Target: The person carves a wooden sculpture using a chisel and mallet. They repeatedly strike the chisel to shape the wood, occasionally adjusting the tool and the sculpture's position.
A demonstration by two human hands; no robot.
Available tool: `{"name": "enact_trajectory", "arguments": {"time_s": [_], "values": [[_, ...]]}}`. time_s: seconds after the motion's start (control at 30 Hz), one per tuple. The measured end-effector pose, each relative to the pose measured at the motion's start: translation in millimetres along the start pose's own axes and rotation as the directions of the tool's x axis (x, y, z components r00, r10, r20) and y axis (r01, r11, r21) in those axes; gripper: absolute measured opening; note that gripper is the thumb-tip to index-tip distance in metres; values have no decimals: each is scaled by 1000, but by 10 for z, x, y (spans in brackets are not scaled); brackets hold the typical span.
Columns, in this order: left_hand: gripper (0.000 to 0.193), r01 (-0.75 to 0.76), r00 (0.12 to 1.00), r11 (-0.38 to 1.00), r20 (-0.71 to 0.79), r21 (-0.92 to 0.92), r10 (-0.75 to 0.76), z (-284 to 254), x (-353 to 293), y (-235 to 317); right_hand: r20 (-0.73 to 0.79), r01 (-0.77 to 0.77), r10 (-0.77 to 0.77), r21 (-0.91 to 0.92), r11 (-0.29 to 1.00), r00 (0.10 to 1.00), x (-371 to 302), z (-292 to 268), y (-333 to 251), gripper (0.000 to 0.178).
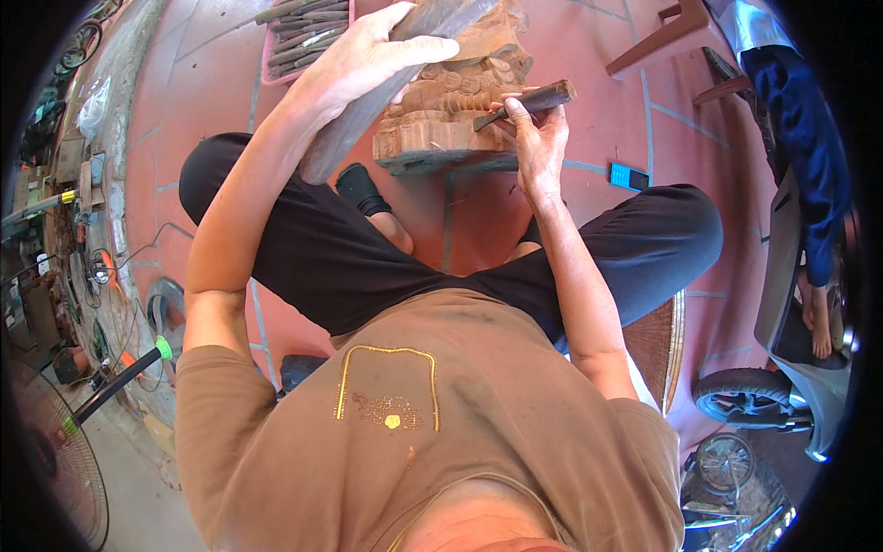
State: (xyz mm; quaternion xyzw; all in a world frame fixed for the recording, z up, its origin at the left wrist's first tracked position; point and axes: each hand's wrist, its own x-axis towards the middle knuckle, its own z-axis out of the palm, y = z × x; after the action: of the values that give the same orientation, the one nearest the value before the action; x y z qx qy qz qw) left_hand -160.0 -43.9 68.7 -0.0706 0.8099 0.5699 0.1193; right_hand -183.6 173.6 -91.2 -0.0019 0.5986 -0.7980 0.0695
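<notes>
A brown wood carving (pixel 432 136) with rounded, cut relief stands on the floor in front of my crossed legs. My left hand (pixel 372 64) is closed around a thick, grey-brown wooden club (pixel 345 138), which slants over the carving's left side. The club's far end is blurred. In my right hand (pixel 541 138) is a wood chisel (pixel 550 96), its dark handle pointing up to the right. The chisel's blade lies against or just above the carving's near right part; I cannot tell whether it touches.
A pink basket (pixel 269 57) of several chisels sits far left. On the red tiles at right lies a blue keypad phone (pixel 629 176). A brown chair (pixel 658 46) stands far right. Beyond it are another person's dark blue trouser leg (pixel 805 138) and a motorbike wheel (pixel 743 396). A fan (pixel 60 460) is lower left.
</notes>
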Motion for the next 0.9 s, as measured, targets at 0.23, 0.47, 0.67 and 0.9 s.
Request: {"name": "enact_trajectory", "arguments": {"time_s": [0.23, 0.47, 0.67, 0.9], "values": [[40, -4, 1000, 1000, 8, 15, 4, -2, -27, 31, -25, 53, -54, -49, 997, 998, 47, 7, 0, 26], [40, -13, 1000, 1000, 11, -10, 13, -15, 0, -57, 14, 57, -56, -66, 996, 998, 11, 36, -30, 26], [44, -66, 998, 998, 21, 8, 66, -20, 42, -175, 20, 81, -79, -152, 985, 997, -19, 85, -38, 24], [38, -78, 996, 997, 48, -17, 79, 24, 114, -246, 5, -122, 122, 58, 991, 993, 91, -62, -40, 22]]}}
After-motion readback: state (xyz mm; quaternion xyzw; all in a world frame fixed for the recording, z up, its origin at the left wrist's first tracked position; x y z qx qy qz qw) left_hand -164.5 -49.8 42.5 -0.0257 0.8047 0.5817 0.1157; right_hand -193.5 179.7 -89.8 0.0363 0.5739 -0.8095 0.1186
